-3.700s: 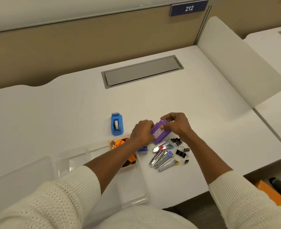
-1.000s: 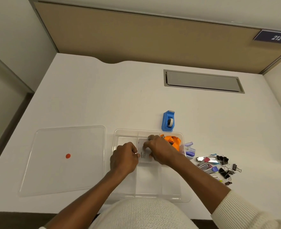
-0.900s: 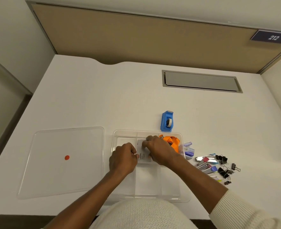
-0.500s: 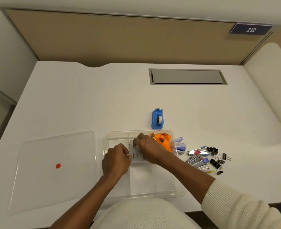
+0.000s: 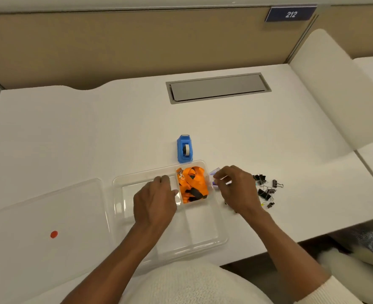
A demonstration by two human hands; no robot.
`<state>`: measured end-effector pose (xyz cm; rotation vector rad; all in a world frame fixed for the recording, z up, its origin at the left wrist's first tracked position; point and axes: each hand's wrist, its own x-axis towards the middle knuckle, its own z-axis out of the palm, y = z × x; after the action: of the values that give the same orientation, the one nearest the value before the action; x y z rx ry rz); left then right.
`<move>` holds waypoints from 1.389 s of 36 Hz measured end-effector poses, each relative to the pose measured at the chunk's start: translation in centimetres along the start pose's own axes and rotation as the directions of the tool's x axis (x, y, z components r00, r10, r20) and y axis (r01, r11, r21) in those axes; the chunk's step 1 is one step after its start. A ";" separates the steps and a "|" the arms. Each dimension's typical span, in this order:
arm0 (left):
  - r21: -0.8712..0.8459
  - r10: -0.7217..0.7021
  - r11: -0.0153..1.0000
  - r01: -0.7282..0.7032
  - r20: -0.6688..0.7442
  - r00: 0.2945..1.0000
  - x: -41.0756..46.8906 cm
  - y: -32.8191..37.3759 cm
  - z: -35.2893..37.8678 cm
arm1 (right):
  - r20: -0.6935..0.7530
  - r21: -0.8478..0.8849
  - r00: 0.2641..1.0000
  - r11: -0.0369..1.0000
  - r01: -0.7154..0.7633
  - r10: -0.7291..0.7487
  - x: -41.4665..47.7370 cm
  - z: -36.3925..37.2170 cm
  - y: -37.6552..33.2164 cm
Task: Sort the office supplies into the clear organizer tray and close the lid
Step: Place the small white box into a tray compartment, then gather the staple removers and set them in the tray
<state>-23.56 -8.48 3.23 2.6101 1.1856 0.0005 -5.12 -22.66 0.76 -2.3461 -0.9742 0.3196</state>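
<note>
The clear organizer tray [image 5: 119,187] lies at the desk's front edge. An orange lanyard [image 5: 192,185] fills its back right compartment. My left hand [image 5: 154,200] rests palm down inside the tray, over the middle compartments, and hides whatever lies under it. My right hand [image 5: 236,189] is just right of the tray, its thumb and forefinger curled at some small purple boxes [image 5: 214,172]; whether it grips one is unclear. Black binder clips [image 5: 264,190] lie scattered right of that hand. The clear lid [image 5: 49,216], with a red dot, lies flat left of the tray.
A blue tape dispenser [image 5: 184,149] stands just behind the tray. A grey cable hatch [image 5: 218,87] is set in the desk further back. A tan partition closes the back, and a white divider [image 5: 334,88] the right side. My right hand hides the metal clips.
My right hand has left the tray's middle and moved right to the purple boxes beside it. My left hand stays in the tray. The white-labelled pad is hidden now. The camera has swung right.
</note>
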 end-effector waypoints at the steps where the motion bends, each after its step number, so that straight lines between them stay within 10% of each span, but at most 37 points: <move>1: -0.025 0.064 0.998 -0.064 0.005 0.998 0.3 1.0 0.1 | -0.047 0.017 0.995 0.996 -0.089 0.090 -0.6 -0.6 1.0; 7: -0.152 0.397 0.910 -0.386 0.046 0.917 2.3 7.3 2.1 | -0.134 0.063 0.820 0.831 -0.553 0.556 -4.4 -2.1 6.4; 17: 0.035 0.628 0.754 -0.656 0.256 0.735 6.6 15.7 6.6 | -0.098 0.094 0.733 0.740 -0.666 0.673 -5.8 0.5 9.1; 50: 0.019 0.405 0.889 -0.457 0.432 0.806 8.1 20.2 10.4 | -0.054 0.144 0.750 0.748 -0.648 0.660 -5.3 0.4 9.3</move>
<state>-2.09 -17.73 -2.66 2.7306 0.4401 -0.5299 -3.68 -31.52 -5.07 -2.4921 -0.0301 0.5017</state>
